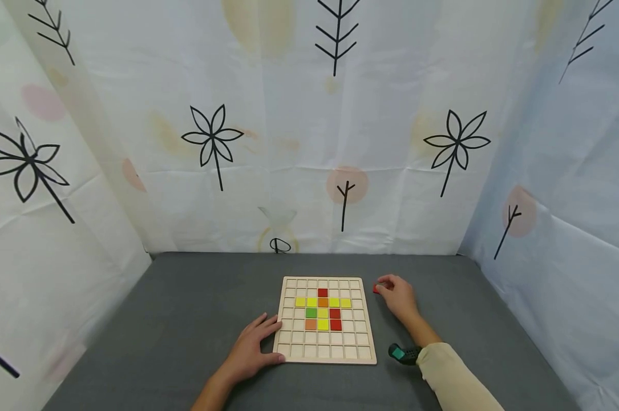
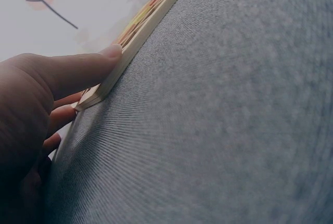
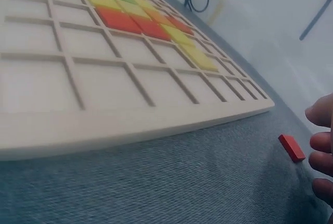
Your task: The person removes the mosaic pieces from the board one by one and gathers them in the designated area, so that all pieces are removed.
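The square wooden grid board point(image 1: 311, 347) lies on the grey table, holding yellow, red, orange and green tiles. My left hand point(image 1: 250, 351) rests against its left side, fingers fairly straight and the thumb at the near-left corner; in the left wrist view the thumb of the left hand point(image 2: 57, 88) touches the board's edge point(image 2: 112, 75). Beyond the board's right side, my right hand point(image 1: 399, 298) is at a loose red tile point(image 1: 375, 289). The right wrist view shows that red tile point(image 3: 292, 148) on the cloth beside the relaxed fingers point(image 3: 322, 161); whether they touch it I cannot tell.
Grey cloth point(image 1: 186, 302) covers the table. White fabric with plant drawings point(image 1: 288, 114) hangs behind the table and at both sides. A dark band with a green patch point(image 1: 399, 353) is at the right wrist, by the light sleeve point(image 1: 453, 374).
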`<control>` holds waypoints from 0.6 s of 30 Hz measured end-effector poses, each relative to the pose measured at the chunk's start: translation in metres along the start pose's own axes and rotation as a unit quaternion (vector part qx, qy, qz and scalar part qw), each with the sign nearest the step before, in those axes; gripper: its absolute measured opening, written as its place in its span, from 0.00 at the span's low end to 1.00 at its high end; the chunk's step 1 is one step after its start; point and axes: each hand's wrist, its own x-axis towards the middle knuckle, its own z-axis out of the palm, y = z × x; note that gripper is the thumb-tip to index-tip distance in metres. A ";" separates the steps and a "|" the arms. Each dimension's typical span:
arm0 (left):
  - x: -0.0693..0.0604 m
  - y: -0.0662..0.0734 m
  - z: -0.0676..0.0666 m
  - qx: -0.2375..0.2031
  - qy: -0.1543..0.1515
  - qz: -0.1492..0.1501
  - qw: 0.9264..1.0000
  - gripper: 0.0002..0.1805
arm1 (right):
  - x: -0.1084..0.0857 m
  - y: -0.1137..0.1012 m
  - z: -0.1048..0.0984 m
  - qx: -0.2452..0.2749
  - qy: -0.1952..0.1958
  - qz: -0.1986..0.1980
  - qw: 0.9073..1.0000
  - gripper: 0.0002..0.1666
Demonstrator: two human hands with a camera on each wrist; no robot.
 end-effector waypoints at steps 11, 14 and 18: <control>-0.003 0.001 0.000 0.003 0.004 -0.005 1.000 0.43 | -0.019 -0.011 0.007 0.036 0.006 -0.008 0.999 0.05; -0.003 0.002 0.000 0.001 0.007 -0.007 1.000 0.43 | -0.022 -0.014 0.009 0.044 -0.002 -0.003 0.999 0.05; -0.002 0.003 0.000 -0.001 0.008 -0.006 1.000 0.43 | -0.024 -0.017 0.013 0.044 -0.008 -0.013 0.999 0.05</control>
